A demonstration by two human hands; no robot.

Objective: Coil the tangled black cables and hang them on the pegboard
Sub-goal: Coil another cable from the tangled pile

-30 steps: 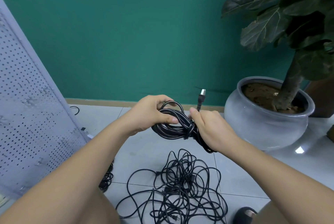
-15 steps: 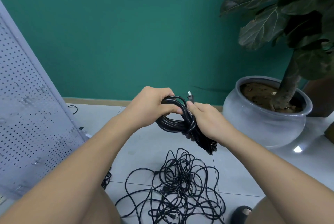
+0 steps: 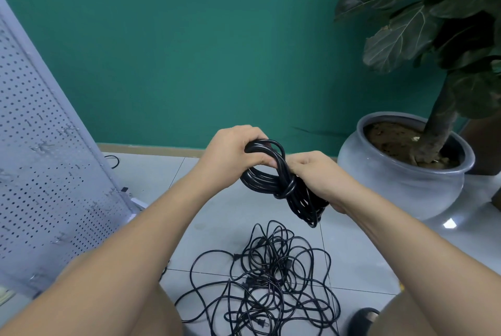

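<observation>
We see both hands closed on the coiled cable (image 3: 260, 179), which is held in the air between them, above the tangled cables (image 3: 271, 276) that lie loose on the tiled floor (image 3: 151, 170). The left hand (image 3: 230, 154) has its fingers and thumb curled round the upper loop of the bundle. The right hand (image 3: 321, 175) grips the lower part, whose end hangs out below the palm. A second ago the plug stood up above the right hand with its metal prongs showing. Half a second ago it had sunk to just above the fingers, and now we cannot find it at all. A strand lies wrapped across the waist of the bundle, just beside the right fingertips. The heap on the floor lies as it did, none of it lifted. The pegboard (image 3: 40, 173) stands at the left, well apart from the bundle, and the grey plant pot (image 3: 406, 189) stands at the right as before.
</observation>
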